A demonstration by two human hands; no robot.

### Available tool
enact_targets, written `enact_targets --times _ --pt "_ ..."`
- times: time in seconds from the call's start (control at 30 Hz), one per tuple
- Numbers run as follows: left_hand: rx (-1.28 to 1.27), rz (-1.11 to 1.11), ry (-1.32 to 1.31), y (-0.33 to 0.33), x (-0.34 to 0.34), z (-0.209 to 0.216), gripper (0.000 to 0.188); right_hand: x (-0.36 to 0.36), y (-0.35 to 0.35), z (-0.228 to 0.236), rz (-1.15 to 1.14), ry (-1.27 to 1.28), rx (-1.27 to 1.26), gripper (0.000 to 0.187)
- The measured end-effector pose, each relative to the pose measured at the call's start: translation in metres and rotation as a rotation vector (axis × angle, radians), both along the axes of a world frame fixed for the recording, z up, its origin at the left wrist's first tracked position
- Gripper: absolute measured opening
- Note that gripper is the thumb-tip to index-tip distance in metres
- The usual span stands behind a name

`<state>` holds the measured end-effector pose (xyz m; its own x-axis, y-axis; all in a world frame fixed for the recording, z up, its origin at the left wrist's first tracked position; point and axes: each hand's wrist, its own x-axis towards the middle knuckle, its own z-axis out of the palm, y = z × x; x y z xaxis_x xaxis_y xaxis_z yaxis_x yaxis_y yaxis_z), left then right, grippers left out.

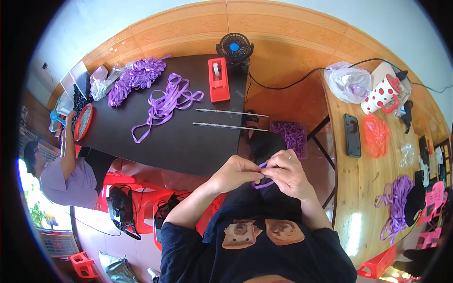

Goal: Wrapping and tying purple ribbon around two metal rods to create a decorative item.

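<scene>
A short loop of purple ribbon [264,185] is held between my two hands above my lap. My left hand [237,172] pinches one side of it, thumb and forefinger pressed together. Right against those fingertips, my right hand [286,174] pinches the other side, its fingers curled. The exact spot where the ends meet is hidden by the fingers. Ahead of my hands, two thin metal rods [231,127] lie side by side, jutting past the dark table's right edge. A long tangled purple ribbon [172,101] lies on the dark table [188,151].
Behind the rods stand a red tape dispenser [218,80] and a black fan [235,47]. A bin of purple pieces [289,137] sits below, between the tables. The wooden table [349,188] on the right bears a phone [352,135] and dotted tumbler [380,95]. Another person [71,174] sits at left.
</scene>
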<state>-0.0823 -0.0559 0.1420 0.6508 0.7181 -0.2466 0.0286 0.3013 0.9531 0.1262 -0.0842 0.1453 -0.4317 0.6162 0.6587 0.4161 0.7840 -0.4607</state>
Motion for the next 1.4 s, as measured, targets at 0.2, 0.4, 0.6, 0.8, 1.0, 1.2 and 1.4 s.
enact_targets --times 0.2,0.4,0.6,0.8,1.0,1.2,1.4 --pt "0.075 -0.117 -0.017 -0.005 0.001 0.007 0.006 0.001 -0.001 0.005 0.095 0.033 -0.052 0.02" --pt "1.351 0.207 0.345 -0.022 0.007 0.003 0.013 -0.009 0.001 0.008 0.014 0.028 -0.071 0.017" --pt "1.6 0.186 0.524 -0.023 0.011 0.0 0.028 -0.012 -0.002 -0.009 -0.088 0.165 -0.351 0.011" --pt "0.769 0.251 0.17 -0.019 0.008 -0.007 0.016 -0.009 -0.002 0.013 -0.038 0.136 -0.436 0.028" --pt "0.118 -0.011 -0.014 -0.018 -0.004 -0.004 0.021 0.01 0.008 0.014 -0.037 -0.056 -0.078 0.024" --pt "-0.01 0.08 -0.139 -0.024 0.007 -0.007 0.016 0.007 0.012 0.006 -0.176 -0.107 0.153 0.018" --pt "-0.189 0.195 -0.351 -0.023 0.038 -0.038 0.021 0.018 0.033 -0.026 -0.329 0.008 0.198 0.018"
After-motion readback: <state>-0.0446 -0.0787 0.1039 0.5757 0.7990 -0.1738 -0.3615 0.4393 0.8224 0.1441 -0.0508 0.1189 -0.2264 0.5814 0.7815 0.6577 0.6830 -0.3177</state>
